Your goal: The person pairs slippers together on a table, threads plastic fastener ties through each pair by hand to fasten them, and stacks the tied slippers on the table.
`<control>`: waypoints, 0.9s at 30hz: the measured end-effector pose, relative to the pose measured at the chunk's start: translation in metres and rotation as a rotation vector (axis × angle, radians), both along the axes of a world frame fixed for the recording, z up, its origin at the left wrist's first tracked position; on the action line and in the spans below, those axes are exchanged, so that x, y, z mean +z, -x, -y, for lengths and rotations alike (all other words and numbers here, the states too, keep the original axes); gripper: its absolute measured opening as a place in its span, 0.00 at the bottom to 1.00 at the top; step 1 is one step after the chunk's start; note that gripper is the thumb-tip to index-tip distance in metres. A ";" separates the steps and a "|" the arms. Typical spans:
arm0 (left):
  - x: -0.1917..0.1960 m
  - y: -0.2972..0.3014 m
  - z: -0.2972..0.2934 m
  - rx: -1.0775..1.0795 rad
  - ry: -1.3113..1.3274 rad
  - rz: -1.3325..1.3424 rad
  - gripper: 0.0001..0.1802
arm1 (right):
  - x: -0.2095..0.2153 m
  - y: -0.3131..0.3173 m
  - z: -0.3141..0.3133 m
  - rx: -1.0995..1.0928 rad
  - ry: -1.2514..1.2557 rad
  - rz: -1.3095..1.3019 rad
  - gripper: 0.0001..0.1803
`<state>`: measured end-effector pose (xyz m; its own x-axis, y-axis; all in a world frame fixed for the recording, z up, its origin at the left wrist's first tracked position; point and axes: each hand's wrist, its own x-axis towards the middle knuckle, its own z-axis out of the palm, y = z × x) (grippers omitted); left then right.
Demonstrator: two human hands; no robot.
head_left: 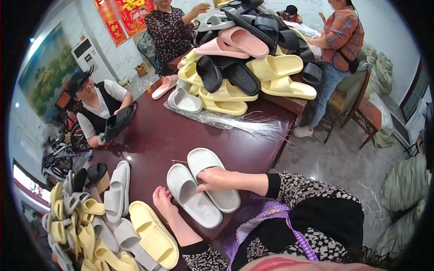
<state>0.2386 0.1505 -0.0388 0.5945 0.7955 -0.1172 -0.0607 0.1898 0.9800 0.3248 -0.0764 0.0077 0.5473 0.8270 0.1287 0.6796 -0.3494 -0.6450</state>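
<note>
A pair of light grey slippers lies side by side at the front edge of the dark red table, ribbed straps pointing away from me. My right hand (214, 179) grips the right grey slipper (228, 201) at the back of its strap; some fingertips are hidden in the foot opening. Just left of the left grey slipper (201, 208), my left hand (165, 202) is raised with its fingers slightly apart and nothing in it. A thin strand (179, 161) sticks out past the straps. By my left forearm lies a pair of yellow slippers (156, 237).
Grey and yellow slippers (92, 235) are heaped at the left, beside a grey pair (117, 189). Across the table (149, 135) rises a large pile of slippers (244, 72), with a bundle of thin white strips (257, 128) before it. A co-worker (101, 104) holds a black slipper.
</note>
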 end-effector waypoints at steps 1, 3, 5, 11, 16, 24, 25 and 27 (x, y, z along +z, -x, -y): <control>-0.002 0.000 -0.001 -0.013 -0.003 -0.004 0.12 | 0.000 -0.001 -0.007 -0.023 0.010 0.014 0.19; -0.009 0.001 -0.007 -0.016 -0.017 0.008 0.12 | 0.001 -0.002 -0.020 -0.063 0.025 0.045 0.20; -0.016 0.002 -0.011 -0.027 -0.061 0.021 0.12 | -0.004 -0.005 -0.029 -0.082 0.002 0.082 0.19; 0.005 0.003 0.001 -0.022 0.047 0.013 0.12 | -0.007 -0.015 -0.015 -0.181 -0.133 0.219 0.11; 0.001 0.007 -0.007 -0.005 0.154 0.046 0.12 | 0.008 -0.017 0.018 -0.113 -0.199 0.316 0.09; -0.011 0.009 -0.015 -0.034 0.202 0.100 0.11 | 0.127 -0.068 0.092 -0.223 0.189 0.629 0.09; -0.013 0.012 -0.018 -0.028 0.206 0.106 0.11 | 0.178 -0.089 0.089 -0.264 0.466 0.721 0.12; -0.008 0.014 -0.019 -0.029 0.196 0.108 0.11 | 0.255 -0.175 0.111 -0.276 0.530 1.184 0.09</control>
<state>0.2241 0.1696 -0.0472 0.6343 0.7460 -0.2029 -0.1546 0.3795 0.9122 0.4994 -0.1873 0.2628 0.4859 0.8053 0.3396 0.5995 -0.5899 0.5410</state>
